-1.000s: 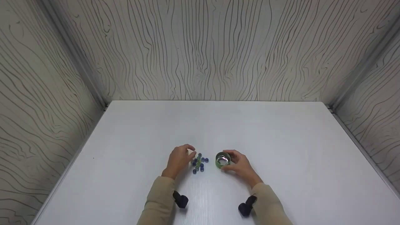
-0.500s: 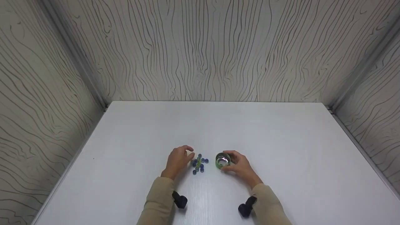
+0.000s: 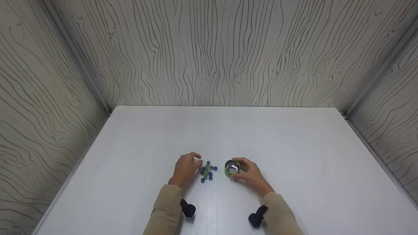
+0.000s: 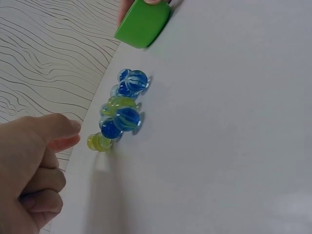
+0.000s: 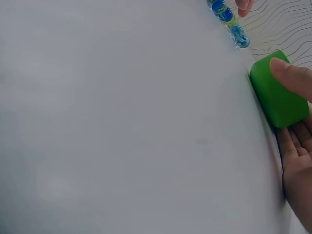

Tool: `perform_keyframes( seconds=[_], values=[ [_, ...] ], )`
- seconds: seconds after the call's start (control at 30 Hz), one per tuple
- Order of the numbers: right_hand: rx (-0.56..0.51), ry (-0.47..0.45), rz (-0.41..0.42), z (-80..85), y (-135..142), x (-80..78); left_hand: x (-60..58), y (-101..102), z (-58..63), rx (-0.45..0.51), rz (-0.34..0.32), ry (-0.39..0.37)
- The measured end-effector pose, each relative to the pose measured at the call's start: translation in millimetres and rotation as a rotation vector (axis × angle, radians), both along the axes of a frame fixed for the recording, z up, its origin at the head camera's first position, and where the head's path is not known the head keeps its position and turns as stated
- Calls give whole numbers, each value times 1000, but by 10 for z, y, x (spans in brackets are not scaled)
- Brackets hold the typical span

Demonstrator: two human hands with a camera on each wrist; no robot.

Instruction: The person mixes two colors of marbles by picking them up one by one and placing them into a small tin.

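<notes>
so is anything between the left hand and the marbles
Nothing visible stands between the left hand and the glass marbles; the green cup, held by the right hand, is on their far side.

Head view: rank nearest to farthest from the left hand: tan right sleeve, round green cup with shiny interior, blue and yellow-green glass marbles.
1. Glass marbles, right of the left hand.
2. Green cup, right of the marbles.
3. Tan right sleeve, lower right.
</notes>
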State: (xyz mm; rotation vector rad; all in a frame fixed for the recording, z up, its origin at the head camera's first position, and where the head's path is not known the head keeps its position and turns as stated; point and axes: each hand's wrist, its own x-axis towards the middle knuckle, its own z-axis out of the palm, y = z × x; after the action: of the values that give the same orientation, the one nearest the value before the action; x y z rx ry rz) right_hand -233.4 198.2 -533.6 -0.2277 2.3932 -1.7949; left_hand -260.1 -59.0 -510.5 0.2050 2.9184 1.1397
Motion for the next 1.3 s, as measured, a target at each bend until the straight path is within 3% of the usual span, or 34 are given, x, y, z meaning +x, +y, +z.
perform_keyframes(
  seconds=[0.47,0.7,1.07,1.3],
  values=[
    [-7,3,8,-5,4,4,-7,33,-39,-20,33,16],
    [-3,2,-4,-26,-3,-4,-10,42,-46,-9,72,-34],
    [-5,2,-3,10,-1,14,-31,11,-105,-39,42,-5],
    [3,-15,-19,-5,-8,8,-31,27,-134,-37,63,-17]
  ],
)
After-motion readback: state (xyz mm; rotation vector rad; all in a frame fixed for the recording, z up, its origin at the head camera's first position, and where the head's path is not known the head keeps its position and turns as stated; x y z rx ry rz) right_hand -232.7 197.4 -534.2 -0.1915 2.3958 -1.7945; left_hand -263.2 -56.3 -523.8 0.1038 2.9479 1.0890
